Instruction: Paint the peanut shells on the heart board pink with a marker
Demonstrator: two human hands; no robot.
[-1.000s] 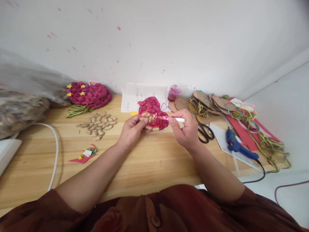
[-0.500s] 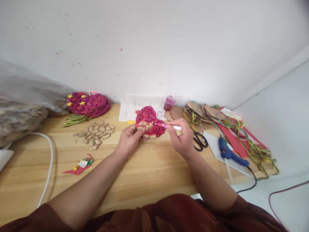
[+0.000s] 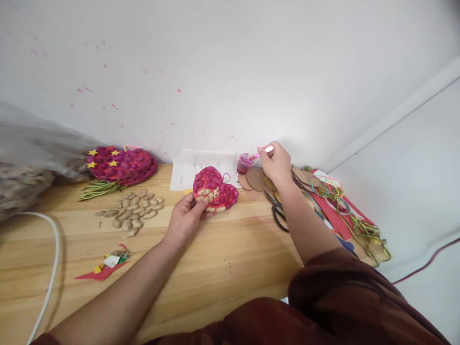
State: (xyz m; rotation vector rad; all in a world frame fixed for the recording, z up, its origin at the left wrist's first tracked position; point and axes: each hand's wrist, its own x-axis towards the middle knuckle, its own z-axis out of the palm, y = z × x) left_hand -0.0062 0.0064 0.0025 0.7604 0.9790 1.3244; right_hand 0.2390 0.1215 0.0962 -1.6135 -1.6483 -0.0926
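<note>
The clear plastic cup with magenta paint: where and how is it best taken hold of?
Probably grip the cup by its outer wall below the rim, from the left: it stands upright and open-topped, and the right hand holds a white-handled brush at its right side.

One head-worn camera looks forward and down from above the wearer's sleeve (image 3: 341, 282), which looms close along the lower edge. The left grip (image 3: 185, 221) and right grip (image 3: 277, 164) lie farther off, mid-view, over the wooden table (image 3: 212, 258); the white wall (image 3: 230, 72) beyond fills the top.
</note>
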